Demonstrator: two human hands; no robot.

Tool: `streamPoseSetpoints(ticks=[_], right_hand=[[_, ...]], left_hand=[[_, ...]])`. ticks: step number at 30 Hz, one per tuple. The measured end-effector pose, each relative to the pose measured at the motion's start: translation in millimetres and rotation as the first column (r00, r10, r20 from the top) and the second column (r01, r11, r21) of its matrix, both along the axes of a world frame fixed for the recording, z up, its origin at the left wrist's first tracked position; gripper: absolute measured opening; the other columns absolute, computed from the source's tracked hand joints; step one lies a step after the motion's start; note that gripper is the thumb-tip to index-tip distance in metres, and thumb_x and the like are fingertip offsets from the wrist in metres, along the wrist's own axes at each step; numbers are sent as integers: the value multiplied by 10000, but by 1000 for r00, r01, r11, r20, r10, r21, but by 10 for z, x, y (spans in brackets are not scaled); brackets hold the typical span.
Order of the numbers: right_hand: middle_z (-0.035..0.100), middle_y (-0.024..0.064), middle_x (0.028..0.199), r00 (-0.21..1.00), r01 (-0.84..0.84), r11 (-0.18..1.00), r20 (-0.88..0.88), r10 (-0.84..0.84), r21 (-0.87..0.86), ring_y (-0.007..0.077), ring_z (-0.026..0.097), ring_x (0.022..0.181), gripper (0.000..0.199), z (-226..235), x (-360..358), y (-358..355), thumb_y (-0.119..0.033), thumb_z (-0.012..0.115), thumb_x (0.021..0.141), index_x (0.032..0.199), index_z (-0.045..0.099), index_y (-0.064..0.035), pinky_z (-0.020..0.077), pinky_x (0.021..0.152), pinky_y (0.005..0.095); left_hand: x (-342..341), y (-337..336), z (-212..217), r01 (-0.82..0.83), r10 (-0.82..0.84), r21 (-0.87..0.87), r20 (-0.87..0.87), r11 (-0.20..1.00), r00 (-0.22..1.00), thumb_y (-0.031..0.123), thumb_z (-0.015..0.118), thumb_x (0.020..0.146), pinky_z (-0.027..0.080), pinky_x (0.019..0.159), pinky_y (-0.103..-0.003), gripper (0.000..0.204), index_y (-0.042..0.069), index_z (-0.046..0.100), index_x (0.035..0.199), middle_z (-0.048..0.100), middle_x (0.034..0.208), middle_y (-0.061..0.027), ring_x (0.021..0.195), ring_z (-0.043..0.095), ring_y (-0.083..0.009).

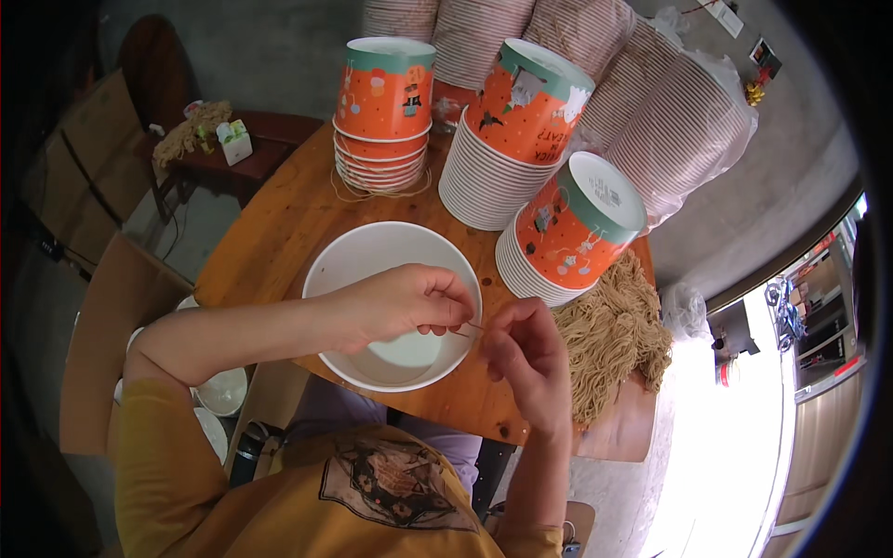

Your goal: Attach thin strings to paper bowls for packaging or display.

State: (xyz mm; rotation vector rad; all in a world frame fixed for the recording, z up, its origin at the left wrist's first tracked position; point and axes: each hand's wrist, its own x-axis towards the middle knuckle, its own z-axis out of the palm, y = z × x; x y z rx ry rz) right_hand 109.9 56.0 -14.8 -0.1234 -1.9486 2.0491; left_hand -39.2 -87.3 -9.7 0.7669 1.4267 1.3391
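Observation:
My left hand hovers over a white paper bowl on the round wooden table, its fingertips pinched on a thin tan strand. My right hand is just right of the bowl's rim, fingers curled around the other end of the same strand. A heap of tan string-like fibres lies right of my right hand on the table.
Three stacks of upturned orange and teal paper bowls stand behind the white bowl. Striped cup stacks in plastic bags lean at the back. A dark side table holds more fibres and a small box. Cardboard is at left.

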Motion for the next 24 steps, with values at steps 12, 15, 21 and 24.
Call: streamPoseSetpoints(ticks=[12, 15, 21, 24], right_hand=[[686, 45, 974, 954, -296, 954, 41, 298, -50, 16, 563, 632, 130, 259, -327, 194, -84, 543, 956, 1079, 571, -52, 344, 445, 135], [686, 49, 981, 975, -216, 972, 31, 220, -95, 6, 521, 620, 132, 177, -332, 258, -57, 537, 947, 1073, 575, -52, 339, 450, 138], [665, 25, 965, 997, 56, 983, 59, -47, -172, 8, 505, 653, 133, -27, -182, 243, -27, 528, 926, 1048, 578, -44, 369, 528, 155], [597, -18, 874, 977, 189, 979, -115, -180, 73, 50, 517, 650, 99, -118, 8, 121, -11, 622, 875, 960, 579, -34, 411, 578, 180]], left_hand=[[27, 25, -30, 272, -256, 139, -122, 952, 959, 176, 560, 967, 430, 681, -234, 182, 15, 560, 1051, 534, 847, -1, 747, 489, -83], [90, 24, 45, 247, -247, 101, -8, 964, 969, 173, 576, 956, 427, 677, -226, 183, 3, 576, 1023, 547, 856, -3, 744, 493, -82], [74, 66, 23, 146, -149, 34, 115, 989, 982, 148, 574, 946, 415, 665, -213, 144, 10, 600, 979, 579, 878, -3, 743, 488, -69], [70, 119, 39, 134, -137, 34, 119, 990, 983, 158, 585, 943, 410, 658, -208, 150, 17, 599, 991, 580, 882, 3, 740, 483, -66]])
